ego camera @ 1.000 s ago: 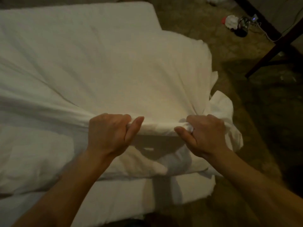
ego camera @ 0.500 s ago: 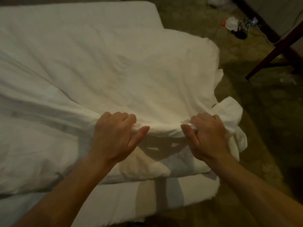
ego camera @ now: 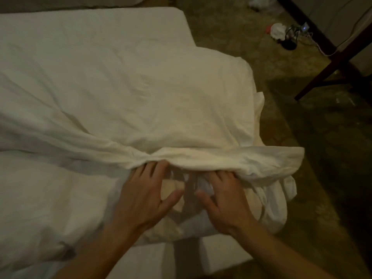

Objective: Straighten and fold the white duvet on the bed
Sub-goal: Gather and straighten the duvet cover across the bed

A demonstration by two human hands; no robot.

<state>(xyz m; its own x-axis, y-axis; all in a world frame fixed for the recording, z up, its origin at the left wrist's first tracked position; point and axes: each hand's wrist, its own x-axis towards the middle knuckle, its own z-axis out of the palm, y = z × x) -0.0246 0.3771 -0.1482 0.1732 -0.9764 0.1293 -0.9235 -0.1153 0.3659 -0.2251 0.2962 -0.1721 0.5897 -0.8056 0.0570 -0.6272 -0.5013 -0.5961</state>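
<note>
Dark wooden furniture legs (ego camera: 330,63), white cable (ego camera: 316,44), perhaps crumpled cloth (ego camera: 277,30) on patterned floor (ego camera: 302,158).

The white duvet (ego camera: 124,93) lies spread over the bed (ego camera: 223,256), soft and full of wrinkles. Its near edge is rolled into a thick fold. One corner hangs off the right side toward the floor.
</note>
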